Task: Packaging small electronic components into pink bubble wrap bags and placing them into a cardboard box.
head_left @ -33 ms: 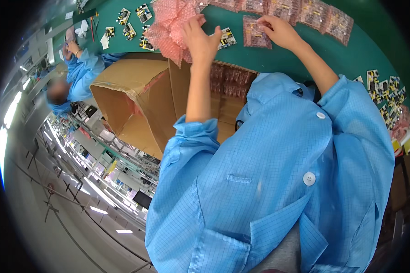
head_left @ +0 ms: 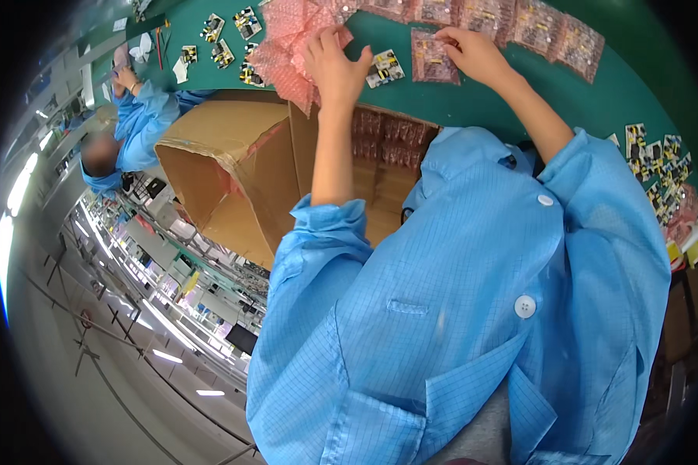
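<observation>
My left hand point(head_left: 335, 68) lies at the right edge of a heap of pink bubble-wrap bags point(head_left: 285, 58), its fingertips on the pink film and its thumb spread away to the right. Beside that thumb a bare circuit board point(head_left: 385, 69) with yellow and black parts lies on the green table. My right hand point(head_left: 479, 56) has its thumb and fingers closed at the upper right edge of a bubble-wrap bag point(head_left: 433, 60), which rests flat with a board showing dimly inside. A row of filled bubble-wrap bags point(head_left: 533, 27) runs along the table beyond my right hand.
Several bare boards point(head_left: 222, 54) lie at the left; more are piled point(head_left: 659, 164) at the right. An open cardboard box point(head_left: 233, 147) stands against the table's near edge, with bagged pieces point(head_left: 392, 139) in the part beside it. A co-worker in blue point(head_left: 143, 128) sits at far left.
My left hand has shifted slightly left, so the bare board beside its thumb shows more fully. The bag at my right hand sits slightly further left.
</observation>
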`<state>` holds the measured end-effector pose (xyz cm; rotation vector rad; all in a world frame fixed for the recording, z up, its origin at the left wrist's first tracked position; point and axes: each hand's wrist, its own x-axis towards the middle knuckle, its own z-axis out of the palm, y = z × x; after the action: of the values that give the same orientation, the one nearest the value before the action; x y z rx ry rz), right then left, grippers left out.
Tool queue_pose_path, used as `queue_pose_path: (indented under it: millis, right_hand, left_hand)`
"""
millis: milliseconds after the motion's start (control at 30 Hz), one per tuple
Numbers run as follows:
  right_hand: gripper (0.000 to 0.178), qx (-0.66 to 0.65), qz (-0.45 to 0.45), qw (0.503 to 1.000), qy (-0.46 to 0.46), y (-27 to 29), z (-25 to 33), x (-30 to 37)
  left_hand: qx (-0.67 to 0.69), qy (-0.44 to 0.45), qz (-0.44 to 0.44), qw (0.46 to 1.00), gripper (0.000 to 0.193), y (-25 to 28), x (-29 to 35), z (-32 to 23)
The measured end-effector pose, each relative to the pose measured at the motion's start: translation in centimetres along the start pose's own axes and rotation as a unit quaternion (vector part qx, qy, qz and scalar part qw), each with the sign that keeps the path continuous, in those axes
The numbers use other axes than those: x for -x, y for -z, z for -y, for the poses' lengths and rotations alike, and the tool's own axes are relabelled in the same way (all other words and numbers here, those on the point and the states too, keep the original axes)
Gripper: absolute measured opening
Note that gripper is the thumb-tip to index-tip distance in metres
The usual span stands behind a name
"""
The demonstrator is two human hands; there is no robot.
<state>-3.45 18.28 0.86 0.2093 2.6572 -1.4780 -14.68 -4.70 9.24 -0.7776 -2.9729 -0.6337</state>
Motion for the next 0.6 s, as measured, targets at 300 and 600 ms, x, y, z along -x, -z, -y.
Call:
queue_pose_path:
  millis: [300,600]
  right_hand:
    - [0.038,0.064,-0.105,0.992,-0.026,6.4,4.5,-9.5]
    - [0.058,0.236,-0.080,0.966,-0.062,7.9,1.5,-20.2]
  left_hand:
    - [-0.103,0.110,0.020,0.988,0.066,-0.7,-1.0,4.2]
    - [-0.158,0.179,0.010,0.971,0.035,-1.7,-3.6,3.1]
